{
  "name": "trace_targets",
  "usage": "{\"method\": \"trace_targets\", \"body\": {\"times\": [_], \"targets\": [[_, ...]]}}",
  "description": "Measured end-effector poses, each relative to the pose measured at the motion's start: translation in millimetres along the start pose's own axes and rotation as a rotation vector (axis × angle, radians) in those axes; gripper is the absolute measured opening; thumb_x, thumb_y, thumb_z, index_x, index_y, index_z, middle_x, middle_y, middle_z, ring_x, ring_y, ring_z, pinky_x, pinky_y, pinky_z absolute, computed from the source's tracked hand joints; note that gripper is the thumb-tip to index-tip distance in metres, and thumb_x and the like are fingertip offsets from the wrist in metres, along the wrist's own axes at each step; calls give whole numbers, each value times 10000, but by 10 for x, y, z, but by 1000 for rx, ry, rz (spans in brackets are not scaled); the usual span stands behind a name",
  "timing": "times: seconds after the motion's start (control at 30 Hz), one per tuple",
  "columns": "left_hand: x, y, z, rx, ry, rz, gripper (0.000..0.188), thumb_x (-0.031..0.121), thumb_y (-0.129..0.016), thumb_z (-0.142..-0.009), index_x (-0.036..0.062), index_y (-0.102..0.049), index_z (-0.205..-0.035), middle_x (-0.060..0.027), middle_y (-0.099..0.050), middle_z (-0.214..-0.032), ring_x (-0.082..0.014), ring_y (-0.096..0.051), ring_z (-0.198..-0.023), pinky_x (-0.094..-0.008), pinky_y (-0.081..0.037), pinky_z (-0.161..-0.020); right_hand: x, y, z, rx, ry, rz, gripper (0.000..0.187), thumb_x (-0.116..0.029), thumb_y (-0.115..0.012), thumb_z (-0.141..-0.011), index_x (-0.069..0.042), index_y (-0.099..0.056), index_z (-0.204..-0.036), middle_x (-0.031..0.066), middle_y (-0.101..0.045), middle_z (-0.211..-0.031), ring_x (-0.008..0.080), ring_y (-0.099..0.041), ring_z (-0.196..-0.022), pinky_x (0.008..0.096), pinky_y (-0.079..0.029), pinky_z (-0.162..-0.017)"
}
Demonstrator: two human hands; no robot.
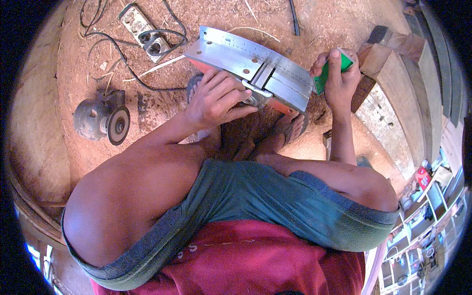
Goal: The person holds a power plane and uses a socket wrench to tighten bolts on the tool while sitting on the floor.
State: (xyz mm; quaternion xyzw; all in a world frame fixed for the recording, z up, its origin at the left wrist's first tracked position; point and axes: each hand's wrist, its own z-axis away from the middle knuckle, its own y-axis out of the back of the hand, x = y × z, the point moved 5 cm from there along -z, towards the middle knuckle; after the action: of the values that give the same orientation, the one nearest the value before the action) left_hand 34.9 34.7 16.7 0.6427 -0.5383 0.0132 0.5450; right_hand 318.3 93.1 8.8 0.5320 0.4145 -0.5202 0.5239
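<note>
Person sits low, knees spread, over a floor (162, 73) strewn with sawdust and shavings. Planer (223, 49) lies sole up between the two hands, above the sandalled feet (296, 129), slanting from far left to near right; bare metal sole, orange-red body showing along its near side.

Left hand (216, 101) at the planer's near side, fingers bent over the edge and thumb drawn in toward them; a firm hold on the body, hand nearly closed. Right hand (339, 81) to the right of the planer, raised, fingers and thumb wrapped about the green handle of a square (322, 82). Its graduated steel blade runs left along the sole's far edge; cannot tell whether it sits flush.

Left of the left hand: grinder (91, 120) resting on the floor, disc facing right. Farther off, a white power strip (138, 30) with dark cables looped over and around it. Far side, right of centre: a thin dark rod (294, 17).

Right side: curved timbers (403, 93) lying together, a paler weathered board (381, 118) along their left. Near right: shelves (423, 211) with mixed small items, too small to tell; a red packet (423, 178) by them.
</note>
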Motion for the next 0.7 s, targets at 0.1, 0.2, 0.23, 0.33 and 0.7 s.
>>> {"method": "trace_targets", "body": {"times": [0.1,0.2,0.23,0.33,0.7], "targets": [[19,11,-17,-13,-25,-23,360,269,-938,-753,109,-739,-1007,-12,-684,-1028,-233,-675,-955,-419,-507,-864,0,8,-2,-4,4,-2,252,-256,-565,-1148,-33,-462,-1091,130,-650,-768,195,-642,-631,369,-575,-594],[36,5,-17,-14,-65,-2,358,245,-924,-768,107,-757,-1053,-4,-685,-1057,-229,-673,-986,-420,-508,-878,24,35,-10,-20,-1,-7,253,-258,-569,-1147,-33,-466,-1093,127,-651,-771,192,-643,-636,367,-574,-594],[37,1,-16,-33,-76,2,374,233,-919,-771,109,-763,-1087,-2,-686,-1079,-227,-672,-1001,-422,-509,-886,30,40,-8,-32,-3,-10,254,-259,-572,-1145,-33,-468,-1095,126,-652,-773,192,-643,-638,367,-574,-594],[33,-3,16,-61,-107,-7,416,211,-923,-762,106,-773,-1136,-16,-709,-1110,-249,-670,-1016,-430,-518,-885,18,19,-8,-36,9,-15,256,-262,-576,-1144,-35,-469,-1096,125,-653,-774,191,-643,-639,366,-574,-594],[10,9,23,-43,-46,34,406,232,-930,-758,113,-761,-1107,-18,-693,-1127,-238,-674,-1020,-431,-517,-895,283,75,-154,57,-114,-100,374,-390,-528,-1152,-16,-543,-1142,144,-681,-853,236,-699,-734,400,-597,-704]]}}
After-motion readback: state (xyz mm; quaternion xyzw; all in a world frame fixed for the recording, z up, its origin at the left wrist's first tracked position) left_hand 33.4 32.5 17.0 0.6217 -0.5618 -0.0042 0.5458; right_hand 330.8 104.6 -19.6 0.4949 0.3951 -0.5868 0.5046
